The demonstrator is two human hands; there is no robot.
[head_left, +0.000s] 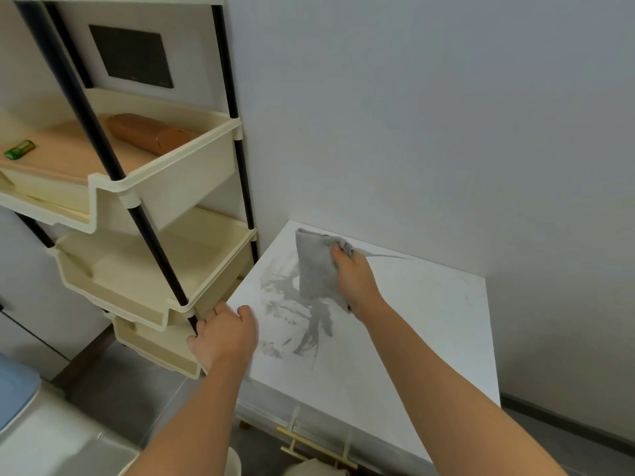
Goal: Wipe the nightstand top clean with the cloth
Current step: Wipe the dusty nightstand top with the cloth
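The white nightstand top [419, 324] fills the lower right of the view, against the wall. Grey smears [302, 324] mark its left half. My right hand [355, 280] grips a folded grey cloth [316, 266] and holds it against the top near the back left corner, over the smears. My left hand [223, 333] rests at the nightstand's left edge, fingers loosely curled, holding nothing; it sits right beside the shelf rack's post.
A cream plastic shelf rack [154, 187] with black posts stands close on the left, touching distance from the nightstand. Its upper tray holds a brown case [147, 134] and a green item [20, 149]. A gold drawer handle [309, 444] shows below the front edge.
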